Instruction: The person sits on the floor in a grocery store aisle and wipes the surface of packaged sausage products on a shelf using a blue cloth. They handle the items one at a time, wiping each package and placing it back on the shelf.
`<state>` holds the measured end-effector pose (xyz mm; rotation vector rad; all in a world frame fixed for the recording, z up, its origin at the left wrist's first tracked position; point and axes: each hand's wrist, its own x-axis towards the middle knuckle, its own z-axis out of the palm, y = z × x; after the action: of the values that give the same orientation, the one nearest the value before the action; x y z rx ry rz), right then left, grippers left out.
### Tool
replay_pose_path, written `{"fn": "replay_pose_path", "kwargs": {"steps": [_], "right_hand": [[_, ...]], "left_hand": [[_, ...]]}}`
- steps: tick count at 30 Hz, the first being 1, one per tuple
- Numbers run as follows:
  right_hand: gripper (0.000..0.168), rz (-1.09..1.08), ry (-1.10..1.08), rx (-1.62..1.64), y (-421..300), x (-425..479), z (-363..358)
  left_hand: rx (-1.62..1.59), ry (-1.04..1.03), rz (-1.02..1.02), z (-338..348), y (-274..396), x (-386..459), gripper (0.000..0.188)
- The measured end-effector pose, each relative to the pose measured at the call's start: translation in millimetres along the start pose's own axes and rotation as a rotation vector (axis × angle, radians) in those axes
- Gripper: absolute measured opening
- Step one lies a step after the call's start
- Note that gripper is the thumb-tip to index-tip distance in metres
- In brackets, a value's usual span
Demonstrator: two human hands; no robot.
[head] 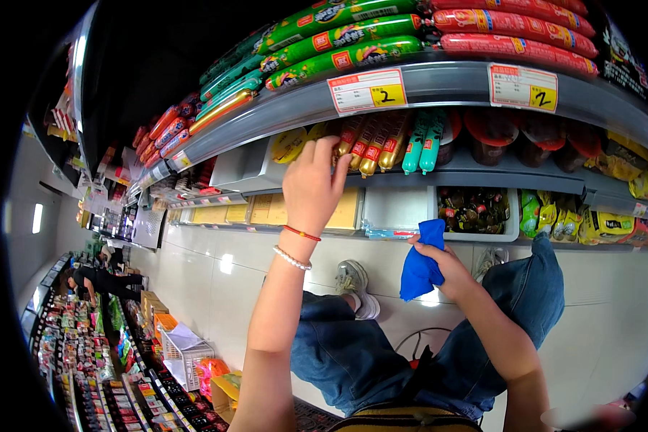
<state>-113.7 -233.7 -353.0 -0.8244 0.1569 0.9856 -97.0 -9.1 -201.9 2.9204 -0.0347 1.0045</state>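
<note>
My left hand [316,175] reaches to the shelf below the price tags, its fingertips at the left end of a row of gold-wrapped sausages [375,143]. Whether the fingers hold one of them cannot be made out. Two turquoise-wrapped sausages [423,141] lie just right of the gold ones. Lower down on the right, my right hand [445,264] grips a blue cloth [424,262] in front of the bottom shelf. Green-wrapped sausages [351,56] and red-wrapped sausages [518,46] are stacked on the shelf above.
Red-lidded cups [491,135] stand right of the turquoise sausages. A white bin of dark packets [513,216] sits on the bottom shelf, with a grey bin [237,167] on the middle shelf at left. A white crate [186,359] and a person in black [108,283] are farther off, left.
</note>
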Motion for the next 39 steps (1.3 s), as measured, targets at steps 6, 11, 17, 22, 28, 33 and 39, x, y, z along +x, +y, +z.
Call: {"fn": "replay_pose_path", "kwargs": {"steps": [6,11,17,22,28,33,39], "right_hand": [[0.028,-0.007,-0.006,-0.026,-0.5,-2.1,-0.2],[0.027,-0.01,0.004,-0.074,1.0,-1.1,0.8],[0.028,0.001,-0.006,-0.038,3.7,1.1,-3.7],[0.028,-0.009,0.015,-0.074,3.6,-0.4,0.8],[0.028,-0.002,0.001,-0.085,4.2,2.3,-5.0],[0.027,0.027,0.052,-0.06,0.5,0.0,-0.6],[0.027,-0.001,0.044,-0.056,4.1,0.2,-1.3]], "left_hand": [[-0.047,-0.021,-0.047,4.6,3.2,-7.4,0.021],[-0.037,-0.011,-0.008,4.8,3.0,-9.6,0.02],[-0.02,-0.046,-0.008,2.2,5.9,-13.6,0.023],[-0.019,-0.022,-0.028,0.1,9.0,-17.4,0.031],[-0.094,-0.099,0.208,0.8,35.4,-5.8,0.051],[-0.054,-0.139,0.266,18.9,36.9,-0.6,0.055],[-0.079,-0.116,0.254,16.4,38.3,-0.1,0.058]]}}
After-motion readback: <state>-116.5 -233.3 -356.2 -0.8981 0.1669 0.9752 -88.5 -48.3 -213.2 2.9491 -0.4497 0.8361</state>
